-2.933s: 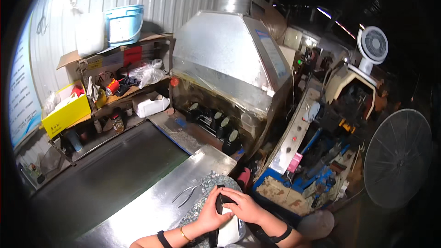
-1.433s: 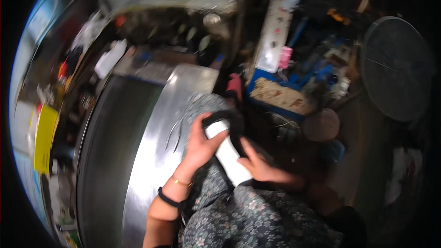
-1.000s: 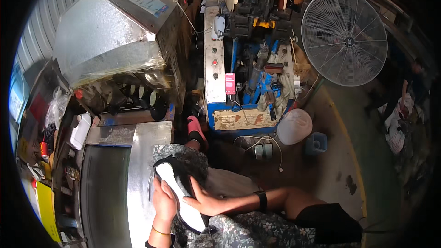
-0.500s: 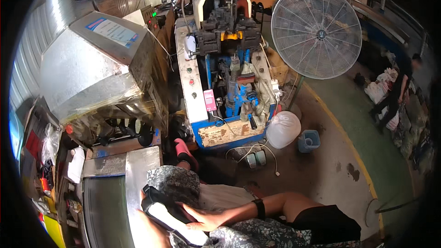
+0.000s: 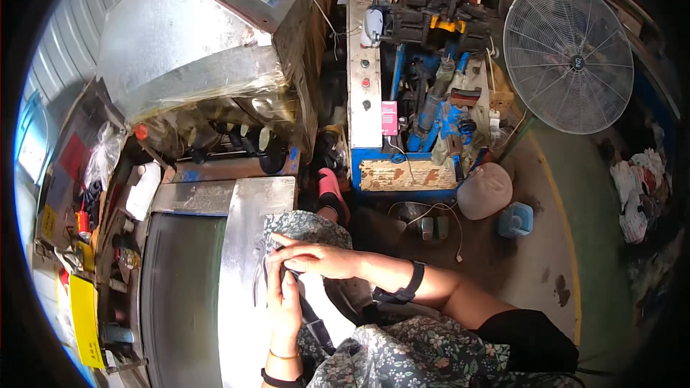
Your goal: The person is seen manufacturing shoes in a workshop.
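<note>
A long black-and-white piece [image 5: 325, 307], shaped like a shoe upper, lies over my lap against the floral cloth. Its far end disappears under my fingers, so its exact kind is unclear. My left hand [image 5: 284, 305] comes up along its left side, fingers and thumb bent in at the dark end. From the right, my right hand [image 5: 320, 260] reaches across; its fingers overlap those of my left hand at that same end. Both hands look closed on the piece, though the grip itself is partly hidden.
A conveyor belt [image 5: 183, 294] with a metal edge runs at my left, below a metal hood [image 5: 194, 43]. Ahead stands a blue-framed machine [image 5: 402, 172]. To the right are a large fan [image 5: 575, 57], a white jug [image 5: 486, 191] and a blue bucket [image 5: 516, 220].
My view has swung left and down. Both hands now meet at the piece's far end; my right hand has moved up along it. The walking person at the right is no longer visible.
</note>
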`<state>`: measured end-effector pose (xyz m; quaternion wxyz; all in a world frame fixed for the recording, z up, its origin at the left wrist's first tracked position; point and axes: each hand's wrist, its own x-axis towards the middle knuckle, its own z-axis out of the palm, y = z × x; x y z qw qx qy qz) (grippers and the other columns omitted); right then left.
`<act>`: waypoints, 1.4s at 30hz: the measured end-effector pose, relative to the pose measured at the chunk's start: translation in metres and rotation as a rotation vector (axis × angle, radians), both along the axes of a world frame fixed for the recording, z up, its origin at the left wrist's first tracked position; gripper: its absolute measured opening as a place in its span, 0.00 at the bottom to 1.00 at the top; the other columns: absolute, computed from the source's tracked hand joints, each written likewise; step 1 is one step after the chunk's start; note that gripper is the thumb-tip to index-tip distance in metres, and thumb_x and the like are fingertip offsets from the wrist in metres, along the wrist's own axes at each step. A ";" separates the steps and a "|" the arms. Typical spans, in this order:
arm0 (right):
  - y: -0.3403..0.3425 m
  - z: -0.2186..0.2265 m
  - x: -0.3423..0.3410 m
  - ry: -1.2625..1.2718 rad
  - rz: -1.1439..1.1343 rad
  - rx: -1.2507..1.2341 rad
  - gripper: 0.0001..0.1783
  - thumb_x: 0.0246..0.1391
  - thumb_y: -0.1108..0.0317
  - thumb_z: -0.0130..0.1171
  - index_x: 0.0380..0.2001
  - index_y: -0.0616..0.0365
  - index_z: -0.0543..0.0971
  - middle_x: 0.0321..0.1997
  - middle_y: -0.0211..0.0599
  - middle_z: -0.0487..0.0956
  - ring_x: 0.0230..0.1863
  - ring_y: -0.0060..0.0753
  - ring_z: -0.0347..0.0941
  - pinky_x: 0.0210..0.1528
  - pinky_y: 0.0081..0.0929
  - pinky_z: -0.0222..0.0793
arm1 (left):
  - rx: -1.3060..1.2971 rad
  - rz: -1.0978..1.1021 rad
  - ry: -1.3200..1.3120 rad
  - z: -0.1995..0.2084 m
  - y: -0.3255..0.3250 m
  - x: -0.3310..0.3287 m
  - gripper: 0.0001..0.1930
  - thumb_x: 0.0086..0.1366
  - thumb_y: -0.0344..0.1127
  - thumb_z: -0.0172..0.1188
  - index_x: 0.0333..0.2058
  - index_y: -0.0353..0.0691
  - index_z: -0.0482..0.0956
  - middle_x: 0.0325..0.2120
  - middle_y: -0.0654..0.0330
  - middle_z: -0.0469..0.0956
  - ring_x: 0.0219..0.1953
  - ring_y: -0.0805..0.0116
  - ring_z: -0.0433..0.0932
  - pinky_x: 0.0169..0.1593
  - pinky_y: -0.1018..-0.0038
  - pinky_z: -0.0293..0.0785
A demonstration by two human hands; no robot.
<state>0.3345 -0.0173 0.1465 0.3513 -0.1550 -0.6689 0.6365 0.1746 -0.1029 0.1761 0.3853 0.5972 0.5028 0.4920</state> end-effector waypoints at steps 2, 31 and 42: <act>0.000 0.001 0.006 0.015 0.001 0.039 0.23 0.70 0.67 0.49 0.66 0.54 0.68 0.79 0.45 0.47 0.78 0.39 0.43 0.74 0.35 0.49 | 0.022 -0.045 -0.018 -0.004 0.007 0.003 0.25 0.74 0.43 0.48 0.61 0.30 0.68 0.62 0.47 0.68 0.66 0.55 0.64 0.70 0.63 0.54; -0.020 0.014 0.010 0.098 0.075 -0.053 0.30 0.59 0.66 0.57 0.63 0.62 0.66 0.66 0.43 0.65 0.70 0.42 0.57 0.73 0.39 0.49 | -0.104 -0.336 -0.315 -0.024 0.007 -0.022 0.59 0.56 0.47 0.73 0.73 0.38 0.37 0.71 0.50 0.49 0.72 0.61 0.50 0.72 0.66 0.49; -0.051 0.019 0.094 -0.222 -0.444 -0.595 0.38 0.65 0.41 0.47 0.67 0.56 0.64 0.69 0.43 0.68 0.66 0.49 0.66 0.69 0.50 0.62 | 0.251 -0.835 -0.138 0.023 -0.020 0.047 0.29 0.53 0.35 0.69 0.54 0.34 0.76 0.61 0.38 0.68 0.65 0.44 0.66 0.67 0.59 0.63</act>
